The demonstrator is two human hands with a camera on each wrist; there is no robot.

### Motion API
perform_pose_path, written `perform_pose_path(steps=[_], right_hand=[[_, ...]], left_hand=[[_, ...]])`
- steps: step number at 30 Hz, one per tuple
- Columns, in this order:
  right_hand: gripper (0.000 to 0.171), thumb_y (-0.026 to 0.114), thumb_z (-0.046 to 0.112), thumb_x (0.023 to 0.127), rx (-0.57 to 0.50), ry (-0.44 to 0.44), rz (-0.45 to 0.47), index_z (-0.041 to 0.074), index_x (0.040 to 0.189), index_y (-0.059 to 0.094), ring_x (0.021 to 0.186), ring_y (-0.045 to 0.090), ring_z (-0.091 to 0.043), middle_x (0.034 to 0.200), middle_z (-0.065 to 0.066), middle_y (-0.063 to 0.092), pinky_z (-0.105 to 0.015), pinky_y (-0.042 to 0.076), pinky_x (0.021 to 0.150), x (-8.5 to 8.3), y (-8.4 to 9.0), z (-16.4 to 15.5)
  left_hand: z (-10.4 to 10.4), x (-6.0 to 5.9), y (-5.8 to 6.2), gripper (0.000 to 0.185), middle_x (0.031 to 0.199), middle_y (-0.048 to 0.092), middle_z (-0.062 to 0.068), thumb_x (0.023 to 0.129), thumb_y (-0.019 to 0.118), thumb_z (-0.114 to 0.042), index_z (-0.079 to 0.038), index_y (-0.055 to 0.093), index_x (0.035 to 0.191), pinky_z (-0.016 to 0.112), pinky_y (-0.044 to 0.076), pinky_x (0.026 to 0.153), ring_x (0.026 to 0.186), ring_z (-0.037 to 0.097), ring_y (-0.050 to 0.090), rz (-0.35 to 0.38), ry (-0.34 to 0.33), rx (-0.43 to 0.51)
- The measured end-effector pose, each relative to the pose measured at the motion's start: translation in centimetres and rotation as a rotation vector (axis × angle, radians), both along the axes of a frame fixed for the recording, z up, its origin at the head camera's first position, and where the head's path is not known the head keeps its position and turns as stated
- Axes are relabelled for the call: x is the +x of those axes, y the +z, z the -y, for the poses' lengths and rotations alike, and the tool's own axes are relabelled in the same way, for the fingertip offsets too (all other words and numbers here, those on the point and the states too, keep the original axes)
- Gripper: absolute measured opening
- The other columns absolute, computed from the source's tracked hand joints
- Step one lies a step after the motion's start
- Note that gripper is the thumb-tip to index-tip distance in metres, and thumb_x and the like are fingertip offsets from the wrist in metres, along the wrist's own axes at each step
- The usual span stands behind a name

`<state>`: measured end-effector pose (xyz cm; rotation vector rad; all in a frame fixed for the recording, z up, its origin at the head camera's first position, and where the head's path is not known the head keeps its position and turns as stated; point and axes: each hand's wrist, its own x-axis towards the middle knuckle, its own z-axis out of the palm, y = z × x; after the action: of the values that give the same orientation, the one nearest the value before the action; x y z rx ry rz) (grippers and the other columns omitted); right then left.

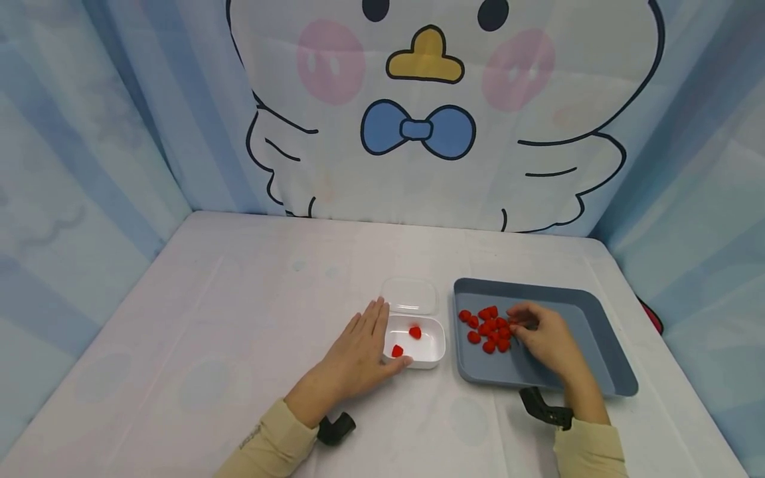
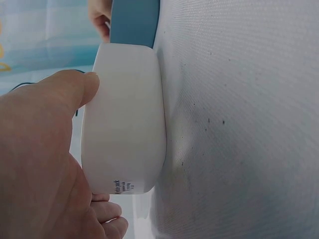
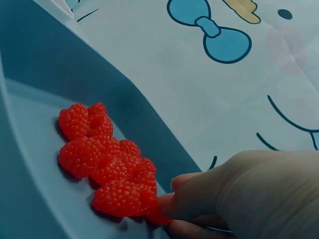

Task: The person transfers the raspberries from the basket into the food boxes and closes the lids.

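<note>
**Red raspberries point(image 1: 487, 327) bunch just left of the right hand point(image 1: 548, 340)**

Curled in at the cluster's right edge, the right hand's fingertips pinch the outermost raspberry point(image 3: 157, 217) between thumb and finger; how firmly, I cannot tell. That berry is low in the grey-blue tray point(image 1: 576, 335), whose long axis runs left to right. Its own long axis is too covered to read.

Further left, past the cluster and the tray's left wall, sits the white box point(image 1: 425, 364), with two loose berries point(image 1: 415, 332) inside and a clear lid point(image 1: 410, 296) at its far edge. The left hand point(image 1: 357, 353) is nearer to this box, its straight fingers along the left side and its thumb touching the near wall; the right hand is nearer to the cluster.
</note>
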<state>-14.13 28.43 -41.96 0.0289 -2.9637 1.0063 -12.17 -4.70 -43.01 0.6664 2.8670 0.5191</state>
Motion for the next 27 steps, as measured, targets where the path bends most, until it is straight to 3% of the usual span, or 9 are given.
perform_pose_path(steps=[5, 11, 15, 19, 23, 27], right_hand=[[0.024, 0.062, 0.001, 0.092, -0.016, -0.007, -0.023, -0.004, 0.115, 0.065, 0.093, 0.066, -0.03, 0.107, -0.022, 0.07, -0.032, 0.053, 0.076, 0.02, -0.13, -0.12], [0.026, 0.062, 0.002, 0.093, -0.042, -0.03, -0.079, -0.003, 0.118, 0.064, 0.1, 0.067, -0.04, 0.113, -0.025, 0.067, -0.05, 0.057, 0.084, 0.06, -0.11, -0.14], [0.027, 0.062, 0.002, 0.093, -0.058, -0.035, -0.112, -0.003, 0.119, 0.064, 0.102, 0.066, -0.042, 0.115, -0.026, 0.066, -0.053, 0.057, 0.085, 0.07, -0.01, -0.18], [0.027, 0.063, 0.001, 0.093, -0.065, -0.04, -0.134, -0.002, 0.12, 0.063, 0.103, 0.065, -0.04, 0.113, -0.024, 0.067, -0.033, 0.058, 0.079, 0.06, 0.05, -0.24], [0.027, 0.063, 0.001, 0.092, -0.082, -0.057, -0.158, -0.002, 0.119, 0.064, 0.102, 0.065, -0.036, 0.113, -0.024, 0.068, -0.007, 0.045, 0.074, 0.04, 0.23, -0.15], [0.026, 0.062, 0.001, 0.092, -0.102, -0.059, -0.174, -0.002, 0.118, 0.065, 0.104, 0.065, -0.035, 0.114, -0.022, 0.069, 0.001, 0.039, 0.076, 0.1, 0.42, 0.01]], left_hand=[[-0.01, 0.08, -0.05, 0.098, 0.166, 0.014, 0.016, 0.093, 0.051, -0.064, 0.001, 0.014, 0.157, 0.05, 0.02, 0.124, 0.154, 0.03, 0.016, -0.002, -0.004, 0.003], [-0.01, 0.02, -0.15, 0.098, 0.166, 0.015, 0.016, 0.093, 0.052, -0.063, 0.001, 0.014, 0.157, 0.05, 0.021, 0.124, 0.154, 0.03, 0.017, -0.017, -0.005, -0.001], [-0.04, 0.02, -0.11, 0.098, 0.166, 0.015, 0.016, 0.093, 0.052, -0.063, 0.001, 0.014, 0.157, 0.05, 0.021, 0.124, 0.154, 0.03, 0.017, -0.021, -0.005, -0.001], [-0.09, 0.02, -0.11, 0.098, 0.166, 0.016, 0.016, 0.093, 0.052, -0.063, 0.001, 0.015, 0.157, 0.05, 0.021, 0.124, 0.154, 0.03, 0.017, -0.019, -0.002, -0.001], [-0.12, 0.01, -0.14, 0.098, 0.166, 0.016, 0.016, 0.093, 0.052, -0.064, 0.001, 0.015, 0.157, 0.049, 0.021, 0.124, 0.154, 0.03, 0.016, -0.015, 0.001, -0.001], [-0.1, 0.0, -0.18, 0.098, 0.166, 0.016, 0.015, 0.093, 0.052, -0.064, 0.001, 0.015, 0.157, 0.049, 0.021, 0.124, 0.154, 0.03, 0.017, -0.015, 0.001, -0.003]])
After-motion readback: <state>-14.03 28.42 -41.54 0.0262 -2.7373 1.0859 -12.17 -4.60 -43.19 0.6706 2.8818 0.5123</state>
